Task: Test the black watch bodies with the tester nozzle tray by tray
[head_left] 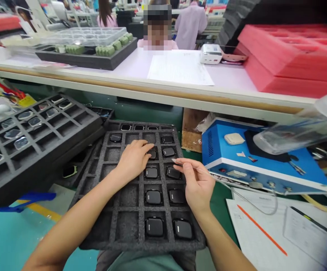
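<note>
Left hand point(133, 160) on foam tray point(125, 229), green workbench point(222, 203) beside.

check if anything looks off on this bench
The clear plastic container looks odd: it sits tilted over the blue bench unit, unlike the level trays, and what holds it up can't be seen. The black foam tray also has empty cells among its filled ones.

From my head-worn camera I look forward and steeply down, close above my left hand point(133, 160), my right hand point(197, 184) and the dark grey foam tray point(141, 244) on my lap, and farther across the long white-edged workbench point(152, 92) ahead.
</note>
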A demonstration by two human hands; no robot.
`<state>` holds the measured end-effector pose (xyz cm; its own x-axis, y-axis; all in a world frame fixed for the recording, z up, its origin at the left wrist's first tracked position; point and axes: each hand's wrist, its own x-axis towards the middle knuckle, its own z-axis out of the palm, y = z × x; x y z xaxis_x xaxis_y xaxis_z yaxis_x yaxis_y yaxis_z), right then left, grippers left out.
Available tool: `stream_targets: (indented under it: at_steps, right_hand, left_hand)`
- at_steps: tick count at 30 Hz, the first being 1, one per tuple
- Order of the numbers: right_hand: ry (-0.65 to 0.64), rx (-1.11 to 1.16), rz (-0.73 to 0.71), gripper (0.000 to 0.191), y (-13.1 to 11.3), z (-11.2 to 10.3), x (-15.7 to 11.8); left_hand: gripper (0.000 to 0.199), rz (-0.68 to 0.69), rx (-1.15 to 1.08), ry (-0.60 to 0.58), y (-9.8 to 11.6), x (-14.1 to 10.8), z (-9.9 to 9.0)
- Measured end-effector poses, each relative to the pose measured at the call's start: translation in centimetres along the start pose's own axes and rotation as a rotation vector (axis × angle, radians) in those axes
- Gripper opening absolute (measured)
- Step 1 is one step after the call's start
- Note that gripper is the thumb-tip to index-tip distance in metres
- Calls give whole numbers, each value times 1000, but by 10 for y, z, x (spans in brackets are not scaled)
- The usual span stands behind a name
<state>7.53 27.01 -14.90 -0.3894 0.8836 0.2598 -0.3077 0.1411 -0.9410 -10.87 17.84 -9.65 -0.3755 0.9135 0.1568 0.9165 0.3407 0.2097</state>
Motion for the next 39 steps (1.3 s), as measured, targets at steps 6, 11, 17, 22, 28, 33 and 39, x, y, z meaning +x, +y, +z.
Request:
stream_targets:
  at_steps: [6, 11, 17, 22, 28, 33, 39]
  right_hand:
    - [-11, -29, 29, 23, 2, 1, 0]
    - [-2, -92, 84, 28, 1, -2, -7]
    - [67, -80, 111, 30, 0, -1, -13]
    - [124, -66, 10, 25, -5, 4, -14]
    - [1, -77, -106, 17, 3, 4, 3]
    - [-44, -61, -109, 15, 1, 1, 4]
    - [-54, -42, -99, 15, 1, 0, 5]
  left_hand:
    - [34, -199, 242, -50, -73, 3, -39]
    - [29, -202, 216, -46, -83, 1, -42]
    - [32, -244, 41, 88, -22, -4, -30]
    - [24, -197, -978, 84, 39, -9, 11]
    - [27, -245, -1236, 19, 41, -8, 27]
    - [27, -261, -1249, 2, 43, -7, 19]
    - [25, -248, -1219, 9, 44, -7, 19]
